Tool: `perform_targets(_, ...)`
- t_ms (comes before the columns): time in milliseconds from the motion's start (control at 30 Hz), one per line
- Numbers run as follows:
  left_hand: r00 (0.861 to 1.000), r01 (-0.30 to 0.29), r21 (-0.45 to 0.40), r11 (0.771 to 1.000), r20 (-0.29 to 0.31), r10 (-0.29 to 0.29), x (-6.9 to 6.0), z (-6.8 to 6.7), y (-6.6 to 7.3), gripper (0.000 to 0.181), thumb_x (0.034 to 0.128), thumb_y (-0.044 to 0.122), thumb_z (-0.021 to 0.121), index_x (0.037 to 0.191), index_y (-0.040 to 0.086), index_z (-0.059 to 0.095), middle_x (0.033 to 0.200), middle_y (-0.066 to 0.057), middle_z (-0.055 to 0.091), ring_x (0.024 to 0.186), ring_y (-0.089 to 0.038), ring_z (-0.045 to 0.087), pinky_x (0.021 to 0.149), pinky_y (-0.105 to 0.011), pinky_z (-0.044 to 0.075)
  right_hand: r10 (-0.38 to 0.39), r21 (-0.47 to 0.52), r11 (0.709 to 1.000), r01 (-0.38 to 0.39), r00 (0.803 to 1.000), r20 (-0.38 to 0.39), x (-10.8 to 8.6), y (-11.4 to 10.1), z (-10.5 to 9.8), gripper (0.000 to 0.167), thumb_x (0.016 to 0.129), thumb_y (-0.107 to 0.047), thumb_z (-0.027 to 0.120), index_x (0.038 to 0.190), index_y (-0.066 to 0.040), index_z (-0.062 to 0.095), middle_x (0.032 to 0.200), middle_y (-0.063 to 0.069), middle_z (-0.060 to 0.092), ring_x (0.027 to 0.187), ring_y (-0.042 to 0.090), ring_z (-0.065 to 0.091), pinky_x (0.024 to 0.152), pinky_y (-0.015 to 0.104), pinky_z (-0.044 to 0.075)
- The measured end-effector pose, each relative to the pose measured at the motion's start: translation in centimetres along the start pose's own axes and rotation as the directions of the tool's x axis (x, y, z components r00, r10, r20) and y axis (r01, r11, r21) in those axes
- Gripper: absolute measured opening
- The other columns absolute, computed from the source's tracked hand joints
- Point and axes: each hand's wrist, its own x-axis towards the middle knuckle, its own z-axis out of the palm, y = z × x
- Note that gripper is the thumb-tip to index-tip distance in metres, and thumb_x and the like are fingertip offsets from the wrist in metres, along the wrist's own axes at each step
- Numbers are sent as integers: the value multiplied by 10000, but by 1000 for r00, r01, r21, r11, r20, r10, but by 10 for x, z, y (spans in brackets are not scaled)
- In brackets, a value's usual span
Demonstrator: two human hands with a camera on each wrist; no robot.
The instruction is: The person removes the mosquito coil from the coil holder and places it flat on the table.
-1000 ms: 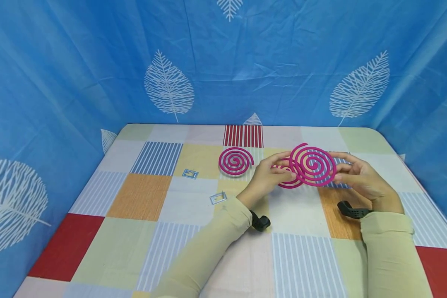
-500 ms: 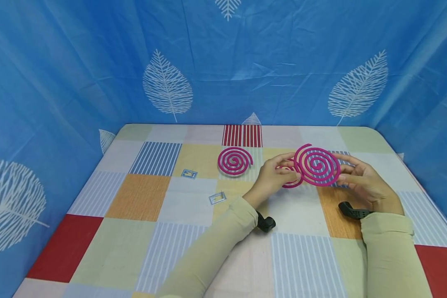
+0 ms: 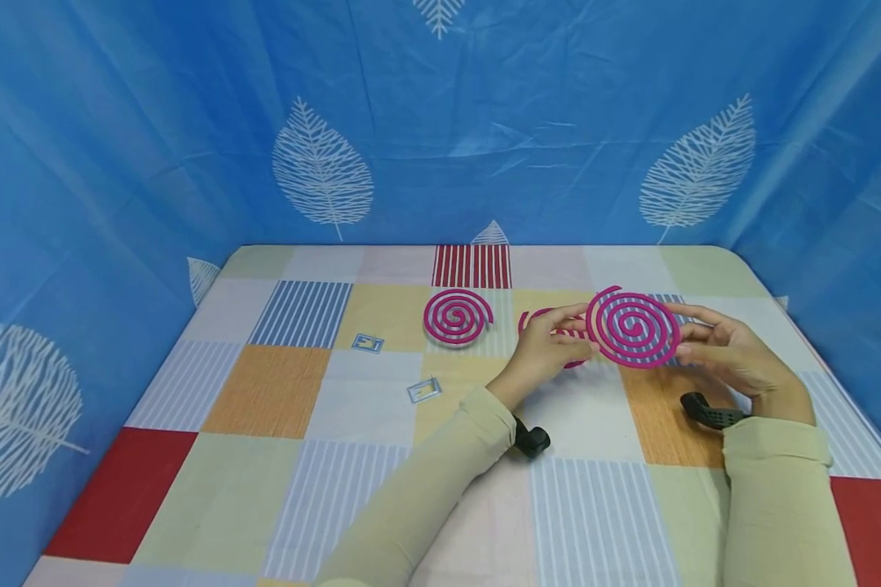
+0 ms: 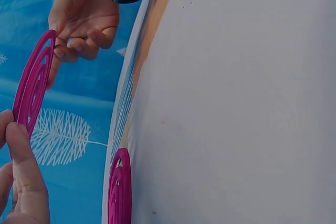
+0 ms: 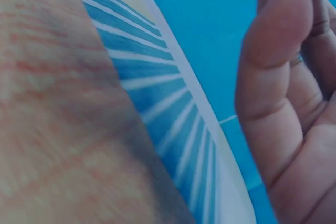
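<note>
A magenta mosquito coil (image 3: 634, 328) is held above the table between both hands, its flat face toward the head camera. My left hand (image 3: 539, 355) pinches its left edge between thumb and fingers. At the opposite edge, my right hand (image 3: 734, 350) grips it with thumb and fingertips. The left wrist view shows the held coil (image 4: 34, 85) nearly edge-on. A second coil (image 3: 532, 313) lies on the table behind my left hand, partly hidden by it. Further left is a third coil (image 3: 457, 316). The right wrist view shows my right hand's fingers (image 5: 270, 87), but no coil.
Two small flat metal-looking pieces, one (image 3: 368, 343) farther back and one (image 3: 424, 390) nearer, lie left of the hands. The table has a patchwork cloth (image 3: 264, 481). Blue curtain (image 3: 521, 122) with white leaf prints stands behind and at the sides.
Both hands and the held coil have shifted slightly right. The left edge of the second coil now shows past my left hand. The head view has turned a little.
</note>
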Motion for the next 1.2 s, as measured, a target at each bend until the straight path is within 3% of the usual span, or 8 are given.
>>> perform_targets(300,999,45,41,998,20,-46,3,3,0,623,918,8,817,1510,91,643,1094,41,691,846,-46,646,710,-194,562,51,-121,991,-61,995,-83,-4,-8,-2,611,1017,201,547,1414,-239,698,1037,54,794,938,139,759,813,281,635)
perform_targets(633,994,108,74,991,24,-110,10,10,-1,648,897,-22,805,1512,111,646,1045,75,673,744,-67,637,638,-219,524,122,-115,983,-145,975,-186,-7,-5,-4,575,1026,158,590,1341,-299,739,1016,29,794,922,144,754,768,288,640)
perform_targets(933,987,149,167,975,33,-156,16,14,-2,644,923,2,826,1525,124,635,1136,-24,682,804,-73,591,650,-206,507,157,-126,974,-187,965,-211,-11,1,-9,574,1027,137,611,1314,-342,748,1034,9,796,828,197,759,698,303,638)
perform_targets(1200,988,142,207,968,36,-153,23,19,-7,636,901,-77,798,1500,78,649,1146,-37,682,918,-27,545,740,-172,530,195,-115,966,-232,944,-268,-13,5,-11,543,1025,106,652,1269,-367,762,1016,-3,788,743,201,728,662,276,615)
